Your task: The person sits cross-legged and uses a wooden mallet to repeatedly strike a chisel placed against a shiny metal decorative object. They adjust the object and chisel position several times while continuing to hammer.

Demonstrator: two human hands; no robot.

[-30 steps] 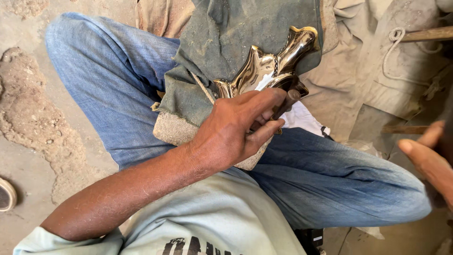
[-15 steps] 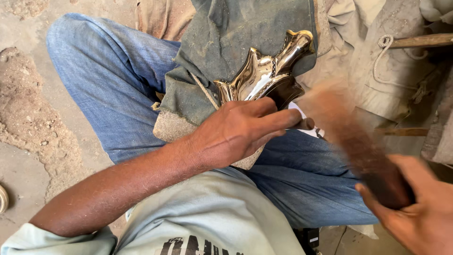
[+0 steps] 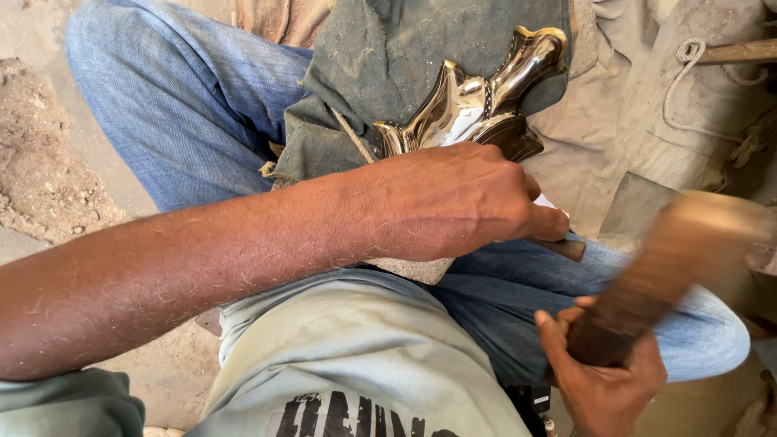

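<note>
Here the left hand point(image 3: 453, 202) lies pressed flat over the lower end of a polished brass casting point(image 3: 486, 101), pinning it against the dark green cloth point(image 3: 421, 48) draped across the lap. The casting, shiny and lobed like a decorative handle, runs from under the fingers up toward one o'clock, and its upper end is bare. A sliver of white paper or cloth point(image 3: 550, 204) peeks out beneath the fingertips, beside a dark flat strip point(image 3: 566, 247) that I cannot identify.

The right hand point(image 3: 603, 376), at about five o'clock, is clenched around the dark handle of a wooden mallet point(image 3: 680, 259). The mallet is blurred with motion, and its pale head points toward two o'clock, near the casting but apart from it.

As I judge it, the main risk is the mallet coming down on the knuckles or fingertips of the left hand, since they sit right beside the exposed metal. The cloth over blue jeans point(image 3: 186, 105) is also a soft seat, so an off-centre blow could tip or skid the casting, or dent its polished face.
</note>
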